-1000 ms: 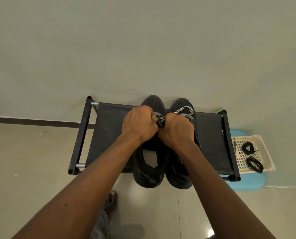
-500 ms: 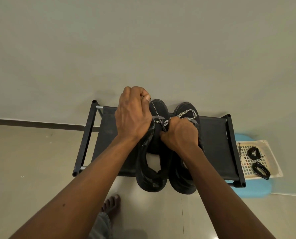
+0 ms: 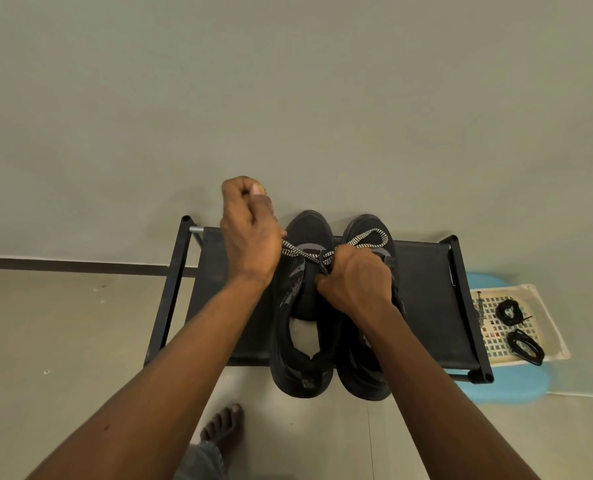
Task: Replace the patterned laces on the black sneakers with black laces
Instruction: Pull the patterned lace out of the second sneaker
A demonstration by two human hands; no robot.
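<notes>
Left grip (image 3: 250, 233) and right grip (image 3: 355, 282) both clench the patterned lace (image 3: 302, 252); an eyelet snag could tip the sneaker (image 3: 300, 374).

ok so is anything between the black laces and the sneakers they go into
Only the rack's right end rail lies between the black laces on the tray and the sneakers. The patterned lace, which the left hand and right hand both grip, is not yet off them.
</notes>
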